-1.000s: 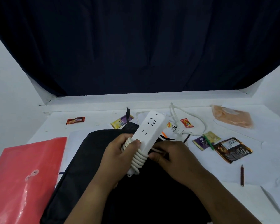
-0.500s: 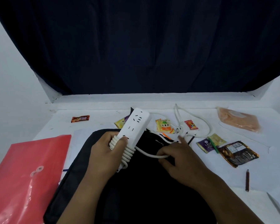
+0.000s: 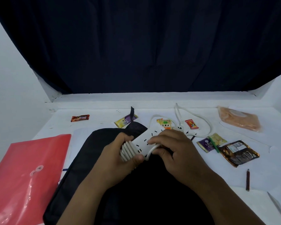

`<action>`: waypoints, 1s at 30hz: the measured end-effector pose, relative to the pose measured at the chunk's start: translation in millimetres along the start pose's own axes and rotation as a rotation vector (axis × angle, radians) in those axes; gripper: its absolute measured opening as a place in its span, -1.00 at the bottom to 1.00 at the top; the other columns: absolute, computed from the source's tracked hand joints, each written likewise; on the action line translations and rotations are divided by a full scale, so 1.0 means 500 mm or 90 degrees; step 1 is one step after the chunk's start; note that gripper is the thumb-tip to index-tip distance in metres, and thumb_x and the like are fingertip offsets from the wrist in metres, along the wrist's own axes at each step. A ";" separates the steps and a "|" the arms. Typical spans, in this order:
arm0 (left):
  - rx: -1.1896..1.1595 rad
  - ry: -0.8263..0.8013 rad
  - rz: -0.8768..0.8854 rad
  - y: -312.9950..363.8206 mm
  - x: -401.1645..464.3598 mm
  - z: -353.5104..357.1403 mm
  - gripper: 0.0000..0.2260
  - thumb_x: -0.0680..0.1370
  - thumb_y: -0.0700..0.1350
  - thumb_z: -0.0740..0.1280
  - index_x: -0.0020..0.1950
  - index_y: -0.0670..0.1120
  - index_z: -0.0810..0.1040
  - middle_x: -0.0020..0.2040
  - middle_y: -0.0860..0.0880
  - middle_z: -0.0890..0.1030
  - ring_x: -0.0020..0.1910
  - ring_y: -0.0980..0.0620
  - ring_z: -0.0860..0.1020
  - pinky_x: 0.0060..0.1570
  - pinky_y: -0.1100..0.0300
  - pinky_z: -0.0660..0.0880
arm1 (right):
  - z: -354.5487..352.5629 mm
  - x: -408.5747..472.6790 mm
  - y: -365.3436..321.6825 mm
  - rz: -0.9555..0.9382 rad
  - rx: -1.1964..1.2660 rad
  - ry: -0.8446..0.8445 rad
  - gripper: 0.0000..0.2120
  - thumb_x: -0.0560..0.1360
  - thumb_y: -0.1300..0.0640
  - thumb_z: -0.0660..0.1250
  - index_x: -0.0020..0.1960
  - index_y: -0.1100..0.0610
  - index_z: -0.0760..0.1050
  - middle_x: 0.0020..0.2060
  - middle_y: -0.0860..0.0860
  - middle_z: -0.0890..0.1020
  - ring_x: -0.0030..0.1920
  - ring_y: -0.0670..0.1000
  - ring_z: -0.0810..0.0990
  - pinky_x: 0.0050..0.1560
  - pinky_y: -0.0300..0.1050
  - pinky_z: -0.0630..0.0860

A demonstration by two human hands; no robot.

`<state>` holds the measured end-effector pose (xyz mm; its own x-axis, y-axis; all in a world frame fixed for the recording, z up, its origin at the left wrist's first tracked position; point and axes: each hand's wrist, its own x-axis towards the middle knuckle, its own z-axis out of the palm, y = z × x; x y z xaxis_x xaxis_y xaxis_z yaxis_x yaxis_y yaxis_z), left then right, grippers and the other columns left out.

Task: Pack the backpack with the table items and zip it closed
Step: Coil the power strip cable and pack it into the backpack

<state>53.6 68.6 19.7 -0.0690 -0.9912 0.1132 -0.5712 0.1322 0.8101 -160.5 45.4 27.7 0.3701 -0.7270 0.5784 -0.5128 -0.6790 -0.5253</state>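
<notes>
- Left hand (image 3: pixel 120 158) grips the power strip (image 3: pixel 142 142) over its wound coils; right hand (image 3: pixel 173 149) pinches the white cord (image 3: pixel 151 151).
- Strip is held above the black backpack (image 3: pixel 94 153).
- Step: winding cord; loose cord (image 3: pixel 203 120) still trails on the table (image 3: pixel 258 179).
- Next, probably another turn, kept taut.

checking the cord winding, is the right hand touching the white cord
Touching. The head view shows the right hand with its fingers curled round a loop of the white cord beside the power strip.
</notes>
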 end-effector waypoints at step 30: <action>-0.201 -0.127 -0.013 -0.008 -0.006 -0.036 -0.68 0.21 0.10 0.56 -0.15 0.04 0.57 -0.16 -0.02 0.63 -0.17 0.04 0.60 -0.22 0.19 0.50 | -0.064 -0.005 0.064 0.154 0.133 0.057 -0.85 0.46 -0.14 0.35 -0.15 -0.10 0.59 -0.22 -0.13 0.66 -0.15 -0.05 0.62 -0.12 -0.23 0.51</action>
<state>70.9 71.4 26.7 -0.2359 -0.9718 0.0058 -0.2961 0.0775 0.9520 -202.8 28.8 29.4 0.1830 -0.8642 0.4687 -0.4038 -0.5007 -0.7657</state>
